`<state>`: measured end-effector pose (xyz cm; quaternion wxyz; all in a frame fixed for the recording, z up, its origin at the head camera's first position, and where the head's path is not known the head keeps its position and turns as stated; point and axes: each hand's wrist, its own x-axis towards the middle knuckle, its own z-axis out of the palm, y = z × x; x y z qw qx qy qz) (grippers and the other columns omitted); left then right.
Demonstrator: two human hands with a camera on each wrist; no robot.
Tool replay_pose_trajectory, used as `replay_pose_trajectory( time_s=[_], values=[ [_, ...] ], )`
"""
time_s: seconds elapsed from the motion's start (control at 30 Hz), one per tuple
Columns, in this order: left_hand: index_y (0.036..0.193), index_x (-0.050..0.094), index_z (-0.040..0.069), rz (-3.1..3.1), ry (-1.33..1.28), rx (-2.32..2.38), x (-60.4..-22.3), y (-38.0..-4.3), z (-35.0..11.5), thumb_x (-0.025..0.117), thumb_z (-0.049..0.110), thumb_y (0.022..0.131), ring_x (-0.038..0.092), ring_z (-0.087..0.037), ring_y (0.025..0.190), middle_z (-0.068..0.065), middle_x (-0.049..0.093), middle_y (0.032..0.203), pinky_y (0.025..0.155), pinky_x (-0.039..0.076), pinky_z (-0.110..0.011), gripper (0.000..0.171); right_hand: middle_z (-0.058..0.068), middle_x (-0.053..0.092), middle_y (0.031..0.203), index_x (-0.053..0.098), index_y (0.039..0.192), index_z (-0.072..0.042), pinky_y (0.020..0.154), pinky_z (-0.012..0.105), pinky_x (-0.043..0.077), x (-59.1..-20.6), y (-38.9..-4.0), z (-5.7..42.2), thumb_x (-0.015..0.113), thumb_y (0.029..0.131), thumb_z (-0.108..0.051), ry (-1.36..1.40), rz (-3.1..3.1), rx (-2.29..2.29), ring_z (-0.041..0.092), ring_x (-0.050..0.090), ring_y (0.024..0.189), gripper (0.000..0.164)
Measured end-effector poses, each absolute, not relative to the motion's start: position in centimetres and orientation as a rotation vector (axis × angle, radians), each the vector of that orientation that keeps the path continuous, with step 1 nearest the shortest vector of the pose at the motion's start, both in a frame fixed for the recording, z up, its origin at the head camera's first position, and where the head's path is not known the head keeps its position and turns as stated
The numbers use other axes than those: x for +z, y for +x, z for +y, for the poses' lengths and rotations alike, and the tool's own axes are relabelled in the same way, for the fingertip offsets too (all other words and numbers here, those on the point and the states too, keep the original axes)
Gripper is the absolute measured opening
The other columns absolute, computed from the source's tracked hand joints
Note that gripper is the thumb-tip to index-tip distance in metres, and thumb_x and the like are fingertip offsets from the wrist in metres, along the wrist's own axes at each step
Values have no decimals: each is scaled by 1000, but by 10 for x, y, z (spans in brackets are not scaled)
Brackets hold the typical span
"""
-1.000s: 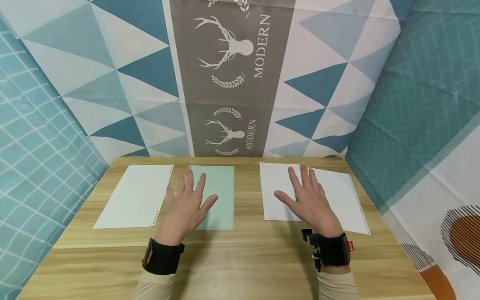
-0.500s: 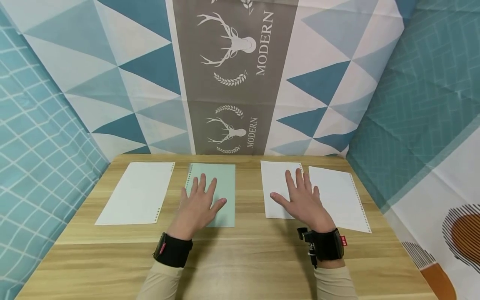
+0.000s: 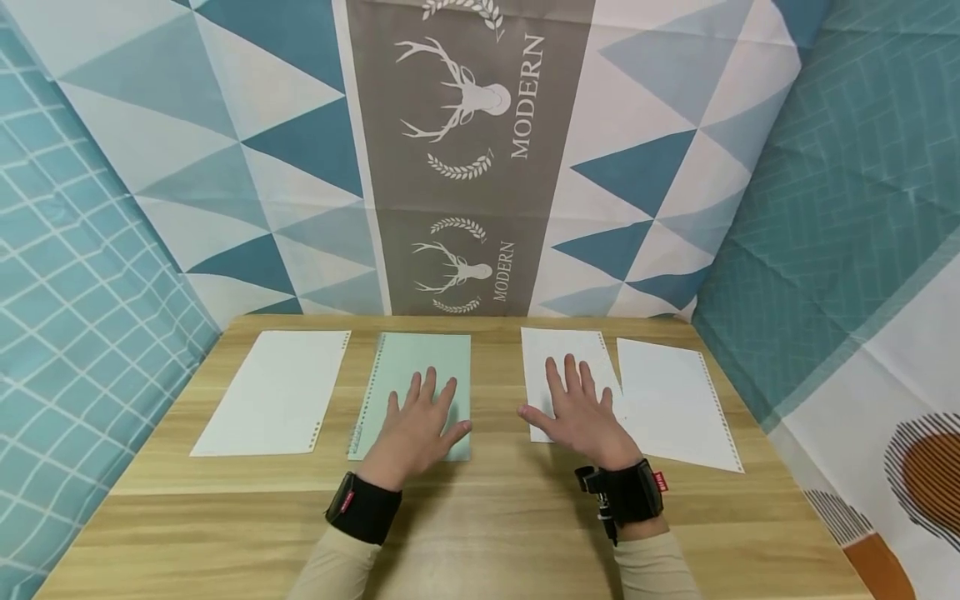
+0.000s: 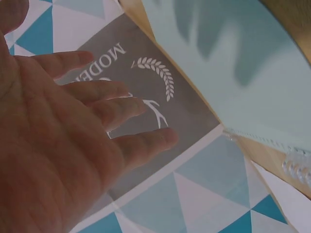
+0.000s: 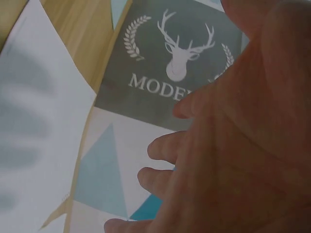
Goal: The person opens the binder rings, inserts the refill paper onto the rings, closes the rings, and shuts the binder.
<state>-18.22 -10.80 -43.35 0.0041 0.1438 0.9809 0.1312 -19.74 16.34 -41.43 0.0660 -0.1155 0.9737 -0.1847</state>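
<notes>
My left hand [image 3: 416,429], fingers spread and straight, hovers above a pale green notebook [image 3: 405,354] with a clear ring binding along its left side. The left wrist view shows the palm and the hand's shadow on the green cover [image 4: 272,87]. Over a white sheet [image 3: 543,346] with punched holes on its right edge hangs my right hand [image 3: 581,421], its fingers spread too. Finger shadows fall on that white sheet [image 5: 29,97] in the right wrist view. Both hands hold nothing.
Another white hole-punched sheet [image 3: 273,392] lies at the left of the wooden table [image 3: 480,533]. A further one [image 3: 675,400] lies tilted at the right, beside the sheet under my right hand. Patterned cloth [image 3: 465,167] hangs behind and along both sides.
My left hand has moved right and toward me, uncovering the notebook's ring binding. My right hand has moved left and toward me. The sheets and notebook lie where they were.
</notes>
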Motion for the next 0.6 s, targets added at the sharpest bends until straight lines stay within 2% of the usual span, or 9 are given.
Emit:
replay_pose_trajectory(
  time_s=[0.17, 0.6],
  values=[
    [156, 42, 13, 3083, 486, 413, -434, -180, -103, 57, 59, 98, 26, -48, 153, -26, 29, 164, 112, 28, -76, 75, 19, -5, 172, 7, 165, -15, 116, 79, 4, -420, -196, 151, 44, 95, -74, -407, 2930, -549, 41, -9, 159, 99],
    [157, 39, 13, 2990, 512, 382, -447, -179, -99, 59, 64, 94, 22, -50, 153, -27, 24, 166, 111, 29, -76, 83, 20, 3, 172, 15, 165, -15, 114, 81, 11, -432, -191, 128, 47, 96, -71, -487, 2901, -463, 45, 0, 158, 94]
  ],
)
